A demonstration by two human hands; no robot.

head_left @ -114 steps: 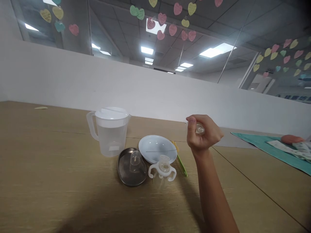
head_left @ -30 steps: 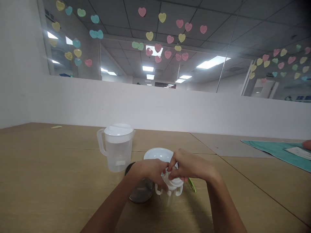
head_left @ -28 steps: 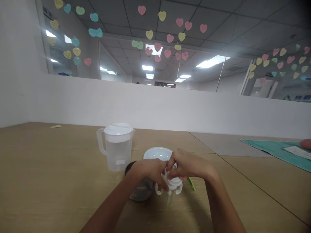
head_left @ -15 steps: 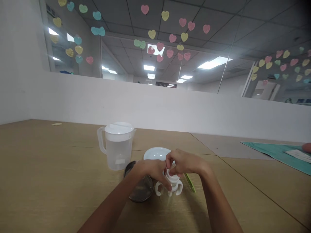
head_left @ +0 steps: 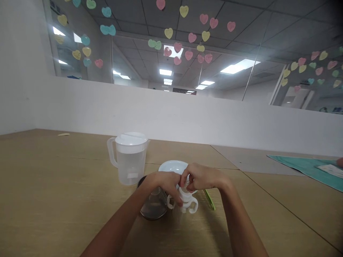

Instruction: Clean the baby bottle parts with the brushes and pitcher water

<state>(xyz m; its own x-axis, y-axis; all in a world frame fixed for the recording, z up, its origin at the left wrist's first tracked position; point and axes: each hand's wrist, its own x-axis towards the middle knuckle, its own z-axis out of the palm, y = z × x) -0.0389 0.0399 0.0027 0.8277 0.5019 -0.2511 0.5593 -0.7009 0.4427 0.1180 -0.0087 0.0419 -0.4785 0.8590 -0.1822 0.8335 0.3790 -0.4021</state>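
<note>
A baby bottle [head_left: 184,205] with two white side handles and a white collar is on the wooden table in front of me, tilted slightly. My left hand [head_left: 168,182] wraps around its collar from the left, with the thumb on the near side. From the right, my right hand [head_left: 200,176] pinches the clear nipple [head_left: 187,182] at the top of the bottle. Fingers cover part of the nipple and collar. Beneath my left forearm, a dark metal dish [head_left: 154,210] is partly hidden. A pale plate [head_left: 173,166] lies just behind both hands.
A lidded clear pitcher [head_left: 131,162] of liquid stands to the left. Right of the bottle lies a green utensil handle [head_left: 209,200]. A teal cloth [head_left: 300,166] is at the far right, where another person's hand [head_left: 339,162] shows at the edge. A white wall [head_left: 174,112] closes off the back.
The bottle has shifted a little left and leans slightly more. More of the clear nipple shows under my right fingers. Both hands keep their grip, and the camera view has tilted slightly.
</note>
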